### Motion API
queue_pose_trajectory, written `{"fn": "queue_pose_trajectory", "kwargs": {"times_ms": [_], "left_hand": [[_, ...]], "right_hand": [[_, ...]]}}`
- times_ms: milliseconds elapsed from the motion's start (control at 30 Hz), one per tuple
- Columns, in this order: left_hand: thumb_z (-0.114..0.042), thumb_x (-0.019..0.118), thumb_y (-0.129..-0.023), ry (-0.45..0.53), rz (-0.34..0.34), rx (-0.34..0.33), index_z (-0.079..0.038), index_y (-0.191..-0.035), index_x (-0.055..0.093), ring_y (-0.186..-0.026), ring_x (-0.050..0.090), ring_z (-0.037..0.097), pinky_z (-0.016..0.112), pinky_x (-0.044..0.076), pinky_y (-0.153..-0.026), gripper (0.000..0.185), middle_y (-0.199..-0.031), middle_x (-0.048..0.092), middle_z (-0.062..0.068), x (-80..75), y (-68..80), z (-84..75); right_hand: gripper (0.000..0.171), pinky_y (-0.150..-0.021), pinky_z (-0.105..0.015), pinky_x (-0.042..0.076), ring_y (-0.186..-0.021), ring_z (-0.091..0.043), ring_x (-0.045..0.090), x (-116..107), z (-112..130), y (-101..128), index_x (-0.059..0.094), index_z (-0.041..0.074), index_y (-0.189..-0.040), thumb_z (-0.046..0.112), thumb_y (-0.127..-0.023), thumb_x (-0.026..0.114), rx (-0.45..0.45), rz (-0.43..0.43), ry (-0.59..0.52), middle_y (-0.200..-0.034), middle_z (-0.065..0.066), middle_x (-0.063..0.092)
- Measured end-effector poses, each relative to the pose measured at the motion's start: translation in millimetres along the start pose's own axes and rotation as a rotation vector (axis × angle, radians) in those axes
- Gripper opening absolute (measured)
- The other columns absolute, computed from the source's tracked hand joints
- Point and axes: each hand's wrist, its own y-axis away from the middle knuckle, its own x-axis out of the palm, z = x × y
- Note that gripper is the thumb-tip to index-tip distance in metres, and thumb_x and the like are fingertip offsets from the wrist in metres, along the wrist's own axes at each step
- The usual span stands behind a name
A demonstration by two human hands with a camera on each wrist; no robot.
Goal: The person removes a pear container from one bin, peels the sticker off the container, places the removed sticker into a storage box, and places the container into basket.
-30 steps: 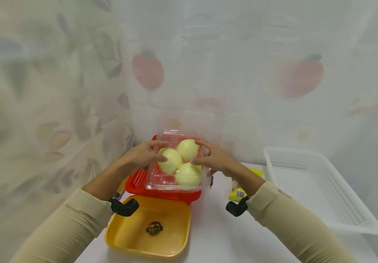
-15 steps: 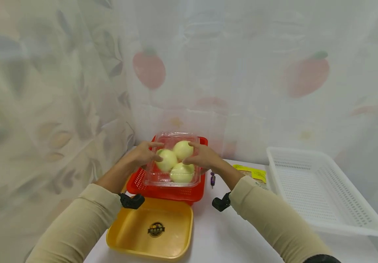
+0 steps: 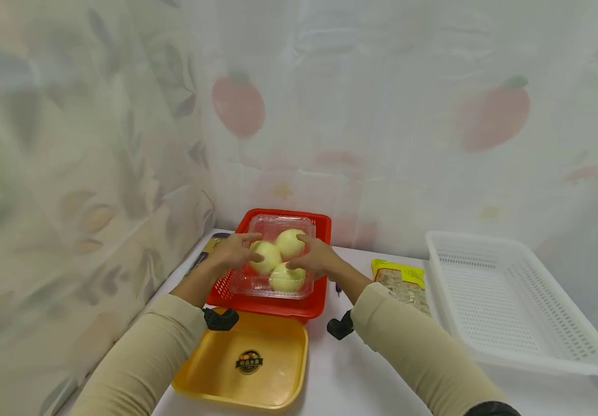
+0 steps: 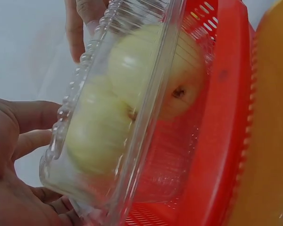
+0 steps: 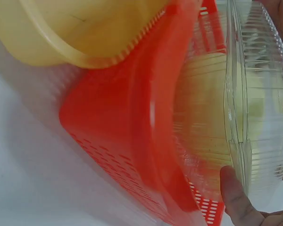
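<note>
A clear plastic clamshell box [image 3: 271, 284] with three pale yellow-green round fruits [image 3: 270, 257] lies in a red perforated basket [image 3: 278, 305] at the table's back left. My left hand [image 3: 233, 251] grips the box's left side and my right hand [image 3: 313, 259] grips its right side, fingers curled over the lid. In the left wrist view the box [image 4: 114, 117] sits tilted inside the basket [image 4: 217, 141], my left hand's fingers [image 4: 26, 127] round its edge. The right wrist view shows the box [image 5: 245, 108] in the basket [image 5: 132, 132], a right fingertip [image 5: 236, 197] on its rim.
A yellow tray [image 3: 244, 365] with a round logo lies in front of the red basket. A white perforated basket [image 3: 512, 300] stands at the right. A yellow-topped snack packet [image 3: 403, 283] lies between the baskets. Curtains hang close behind and to the left.
Both hands have carried the clamshell box away from me and lowered it into the red basket. The snack packet beside my right arm has come into view.
</note>
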Motion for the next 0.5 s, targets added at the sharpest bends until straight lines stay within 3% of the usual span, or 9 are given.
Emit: {"fn": "queue_pose_trajectory", "kwargs": {"times_ms": [67, 133, 233, 367, 500], "left_hand": [[-0.016, 0.074, -0.085, -0.029, -0.01, 0.0, -0.014, -0.144, 0.048, -0.071, 0.048, 0.025, 0.034, 0.048, -0.062, 0.065, -0.134, 0.045, 0.021, 1.1, -2.8, 4.6], [-0.018, 0.074, -0.085, -0.025, -0.011, -0.006, -0.015, -0.145, 0.047, -0.095, 0.051, 0.032, 0.043, 0.05, -0.078, 0.066, -0.14, 0.041, 0.021, 2.9, -5.2, 9.4], [-0.02, 0.074, -0.085, 0.019, 0.001, -0.007, -0.014, -0.146, 0.044, -0.128, 0.033, 0.038, 0.055, 0.038, -0.099, 0.068, -0.151, 0.03, 0.02, 5.8, -7.2, 16.4], [-0.022, 0.075, -0.085, 0.083, 0.014, 0.002, -0.013, -0.149, 0.04, -0.137, 0.024, 0.041, 0.059, 0.029, -0.104, 0.074, -0.153, 0.029, 0.017, 10.0, -8.5, 25.0], [-0.026, 0.076, -0.084, 0.1, 0.016, -0.003, -0.017, -0.152, 0.034, -0.138, 0.021, 0.041, 0.061, 0.028, -0.104, 0.08, -0.154, 0.029, 0.014, 13.0, -11.3, 33.0]], "right_hand": [[0.087, -0.069, -0.039, 0.057, -0.111, -0.033, 0.054, 4, -1, -2, 0.038, 0.018, -0.149, 0.029, -0.075, 0.082, -0.002, -0.006, 0.01, -0.141, -0.013, 0.046], [0.086, -0.074, -0.04, 0.056, -0.113, -0.034, 0.052, 8, -3, -5, 0.038, 0.016, -0.149, 0.029, -0.076, 0.082, -0.003, -0.013, 0.01, -0.141, -0.014, 0.047], [0.085, -0.079, -0.043, 0.054, -0.115, -0.035, 0.051, 16, -6, -8, 0.039, 0.015, -0.148, 0.029, -0.076, 0.081, 0.015, -0.027, -0.023, -0.139, -0.015, 0.048], [0.082, -0.085, -0.047, 0.051, -0.115, -0.035, 0.052, 25, -10, -11, 0.04, 0.013, -0.148, 0.03, -0.078, 0.08, 0.032, -0.051, -0.062, -0.138, -0.015, 0.05], [0.08, -0.09, -0.051, 0.048, -0.117, -0.036, 0.05, 31, -13, -12, 0.04, 0.014, -0.148, 0.03, -0.079, 0.079, 0.042, -0.07, -0.098, -0.139, -0.016, 0.048]]}}
